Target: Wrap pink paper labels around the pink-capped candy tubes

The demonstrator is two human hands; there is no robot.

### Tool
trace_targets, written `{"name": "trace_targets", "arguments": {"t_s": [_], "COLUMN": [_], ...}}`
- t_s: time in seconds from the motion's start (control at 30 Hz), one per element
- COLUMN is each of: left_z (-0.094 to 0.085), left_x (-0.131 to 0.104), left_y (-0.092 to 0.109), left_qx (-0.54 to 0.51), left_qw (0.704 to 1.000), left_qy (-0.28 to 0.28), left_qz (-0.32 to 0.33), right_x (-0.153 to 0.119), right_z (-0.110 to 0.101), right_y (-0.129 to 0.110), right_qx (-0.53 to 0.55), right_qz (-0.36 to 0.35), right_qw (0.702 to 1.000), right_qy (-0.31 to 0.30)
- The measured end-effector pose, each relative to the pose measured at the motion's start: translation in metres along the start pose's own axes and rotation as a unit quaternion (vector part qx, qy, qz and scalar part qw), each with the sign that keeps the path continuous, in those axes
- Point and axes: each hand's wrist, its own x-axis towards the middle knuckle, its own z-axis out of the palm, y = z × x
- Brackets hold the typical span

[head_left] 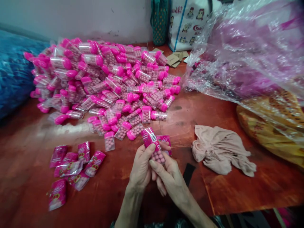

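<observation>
Left hand [139,169] and right hand [171,177] meet at near centre of red tabletop [99,205]. Each grip closed on the same clear container [158,157] of pink balls, its far part inside a printed sleeve [148,136]. Left thumb at sleeve's near edge; right thumb by the bare near end. Another printed piece [166,138] shows just behind the right fingers; cannot tell if held. Far, left to centre: heap of pink-capped containers [115,87]. Near left: sleeved packs [95,164]. Right: crumpled beige cloth [218,148].
</observation>
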Motion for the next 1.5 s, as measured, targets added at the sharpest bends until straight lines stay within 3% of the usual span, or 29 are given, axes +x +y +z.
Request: {"name": "trace_targets", "arguments": {"t_s": [0.23, 0.53, 0.8, 0.93, 1.1, 1.17, 1.23, 1.33, 1.43, 1.5], "left_z": [0.001, 0.001, 0.007, 0.002, 0.0, 0.0, 0.0, 0.002, 0.004, 0.005], "left_x": [-0.001, -0.001, -0.003, -0.004, -0.002, 0.0, 0.002, 0.003, 0.002, 0.0], "left_y": [0.002, -0.009, -0.005, -0.004, -0.005, -0.006, -0.006, -0.004, -0.003, -0.004], "left_qx": [-0.003, -0.045, 0.0, -0.078, -0.097, -0.092, -0.089, -0.072, -0.04, -0.023], "left_qw": [0.999, 0.999, 0.999, 0.996, 0.995, 0.996, 0.996, 0.992, 0.994, 0.995], "left_qy": [-0.028, 0.026, -0.021, -0.034, -0.023, -0.013, 0.023, 0.089, 0.092, 0.08], "left_qz": [-0.028, -0.013, -0.043, -0.026, -0.009, 0.006, 0.022, 0.045, 0.052, 0.052], "right_x": [0.0, 0.0, -0.002, 0.002, 0.005, 0.005, 0.005, 0.004, 0.003, 0.003], "right_z": [-0.004, 0.001, -0.003, -0.015, -0.03, -0.03, -0.027, -0.018, -0.01, -0.007], "right_y": [-0.006, -0.007, -0.011, -0.019, -0.012, -0.004, 0.001, 0.002, -0.003, -0.005], "right_qx": [0.003, -0.063, -0.01, 0.14, 0.32, 0.309, 0.25, 0.092, -0.062, -0.109], "right_qz": [-0.009, -0.005, 0.007, 0.032, 0.165, 0.187, 0.138, 0.005, -0.047, -0.053], "right_qw": [1.0, 0.997, 0.999, 0.987, 0.904, 0.898, 0.94, 0.995, 0.996, 0.991], "right_qy": [-0.006, 0.037, 0.044, -0.068, -0.231, -0.25, -0.188, -0.041, 0.031, 0.057]}}
